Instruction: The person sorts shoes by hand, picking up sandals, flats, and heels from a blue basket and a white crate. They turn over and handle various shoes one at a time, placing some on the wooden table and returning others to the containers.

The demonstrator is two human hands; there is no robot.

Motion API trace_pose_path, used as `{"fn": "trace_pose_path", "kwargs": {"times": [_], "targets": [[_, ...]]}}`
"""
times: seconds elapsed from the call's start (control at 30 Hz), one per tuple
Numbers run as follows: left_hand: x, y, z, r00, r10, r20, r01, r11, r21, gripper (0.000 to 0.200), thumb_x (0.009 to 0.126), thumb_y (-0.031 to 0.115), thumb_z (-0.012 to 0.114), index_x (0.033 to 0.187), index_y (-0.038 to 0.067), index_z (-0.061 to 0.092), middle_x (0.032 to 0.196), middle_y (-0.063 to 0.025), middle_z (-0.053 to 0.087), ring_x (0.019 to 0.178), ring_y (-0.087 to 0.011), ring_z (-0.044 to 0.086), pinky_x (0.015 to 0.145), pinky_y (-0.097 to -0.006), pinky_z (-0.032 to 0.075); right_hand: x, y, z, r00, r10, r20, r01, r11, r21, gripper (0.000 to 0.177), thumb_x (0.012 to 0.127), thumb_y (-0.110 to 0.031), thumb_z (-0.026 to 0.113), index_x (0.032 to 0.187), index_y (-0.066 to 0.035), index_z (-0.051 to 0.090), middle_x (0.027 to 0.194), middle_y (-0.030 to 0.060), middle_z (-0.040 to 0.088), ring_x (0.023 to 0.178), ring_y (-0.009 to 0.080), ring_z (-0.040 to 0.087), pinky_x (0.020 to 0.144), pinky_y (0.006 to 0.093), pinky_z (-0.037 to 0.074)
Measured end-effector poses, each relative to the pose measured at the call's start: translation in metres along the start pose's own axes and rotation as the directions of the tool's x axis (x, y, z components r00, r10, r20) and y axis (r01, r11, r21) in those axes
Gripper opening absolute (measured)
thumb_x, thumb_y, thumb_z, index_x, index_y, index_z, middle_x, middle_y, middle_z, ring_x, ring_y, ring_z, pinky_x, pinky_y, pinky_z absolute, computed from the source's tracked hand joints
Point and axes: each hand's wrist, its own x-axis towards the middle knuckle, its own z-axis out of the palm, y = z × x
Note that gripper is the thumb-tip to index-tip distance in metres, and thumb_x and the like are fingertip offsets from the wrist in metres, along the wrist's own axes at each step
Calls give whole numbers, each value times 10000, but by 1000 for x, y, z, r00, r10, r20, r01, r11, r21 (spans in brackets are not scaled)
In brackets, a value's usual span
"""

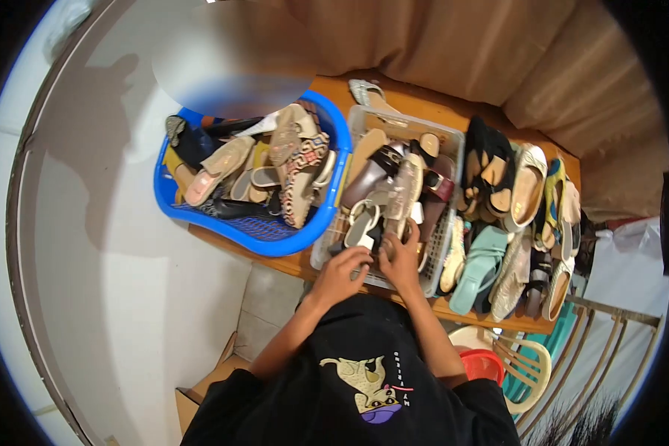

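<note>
Possibly, with the left hand (342,276) and right hand (401,262) half-curled, holds unclear, a tug could topple sandals (404,186) heaped in the crate (432,125).

Wooden table (334,89) — blue basket (275,244), grey crate (438,249) (both shoe-filled), loose shoes (485,260)

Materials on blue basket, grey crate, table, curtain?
Blue basket: plastic, semi-gloss; uniform colour, rounded rim, slotted wall.
Grey crate: likely plastic, somewhat translucent; perforated sides.
Table: probably wood or laminate, slight sheen; warm orange-brown, grain not readable.
Curtain: fabric, faintly satiny; soft hanging folds catch light, fibre can't be told.
</note>
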Motion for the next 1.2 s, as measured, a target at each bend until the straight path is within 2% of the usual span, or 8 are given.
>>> {"fn": "trace_pose_path", "kwargs": {"times": [0.27, 0.47, 0.63, 0.8, 0.93, 1.0, 1.07, 1.2], "targets": [[38, -35, -164, 899, 71, -433, -4, 988, 155, 143, 863, -7, 695, 1006, -8, 695, 975, -149, 692, 931, -313, 701, 845, -377, 565, 27, -89, 22, 975, -3, -223, 2, 1000, -6, 221, 801, -11, 697, 1022, -18, 694, 1431, 244, 466, 1280, 415, 506, 1057, 490, 437], [67, -196, -240, 883, -468, 17, 424, 815, 395, 341, 938, 125, 671, 1248, -5, 611, 1249, -199, 632, 1209, -350, 617, 1034, -395, 481, 97, -212, 109, 962, -185, 200, 133, 959, 249, 317, 819, 13, 707, 1130, -3, 651, 1234, 201, 612, 1190, 356, 610, 975, 431, 511], [108, -261, -253, 774, -576, 263, 597, 802, -1, 675, 1031, 324, 565, 1588, 51, 300, 1622, -235, 353, 1512, -346, 323, 1218, -405, 275, 142, -202, 244, 882, -134, 453, 355, 821, -448, 553, 832, -93, 712, 1366, -48, 574, 1343, 175, 595, 1305, 345, 558, 1174, 559, 355], [129, -262, -255, 662, -625, 413, 745, 605, -280, 787, 1064, 472, 471, 1670, 119, 114, 1735, -166, 84, 1595, -317, 74, 1254, -512, 134, 190, -176, 296, 826, 59, 560, 231, 871, -433, 717, 780, -147, 748, 1445, -15, 516, 1444, 188, 530, 1401, 334, 478, 1237, 596, 235], [156, -255, -254, 728, -622, 286, 684, 684, -254, 756, 1046, 481, 498, 1642, 102, 230, 1658, -200, 310, 1526, -337, 293, 1230, -426, 236, 212, -161, 304, 693, 147, 705, 168, 919, -357, 858, 736, -241, 763, 1497, 3, 450, 1515, 185, 482, 1434, 344, 440, 1261, 580, 176], [151, -261, -241, 731, -626, 271, 682, 683, -262, 728, 1044, 476, 502, 1617, 82, 287, 1592, -209, 415, 1480, -342, 371, 1214, -391, 267, 217, -168, 299, 782, 103, 615, 165, 917, -363, 740, 718, -283, 763, 1385, -10, 596, 1394, 209, 611, 1305, 367, 578, 1186, 521, 363], [149, -280, -236, 832, -517, 202, 555, 781, -288, 604, 1084, 416, 456, 1491, -29, 442, 1489, -208, 516, 1393, -313, 474, 1171, -371, 340, 233, -179, 289, 633, 223, 742, -76, 971, -227, 517, 738, -292, 753, 1161, 5, 742, 1172, 226, 728, 1080, 368, 707, 987, 467, 542], [141, -279, -243, 823, -512, 246, 557, 810, -181, 587, 1095, 433, 428, 1431, -41, 509, 1473, -211, 529, 1382, -309, 481, 1168, -366, 336, 201, -89, 391, 918, 134, 373, -36, 965, -258, 231, 803, -173, 692, 950, -13, 771, 994, 229, 750, 923, 362, 734, 837, 472, 578]]}}
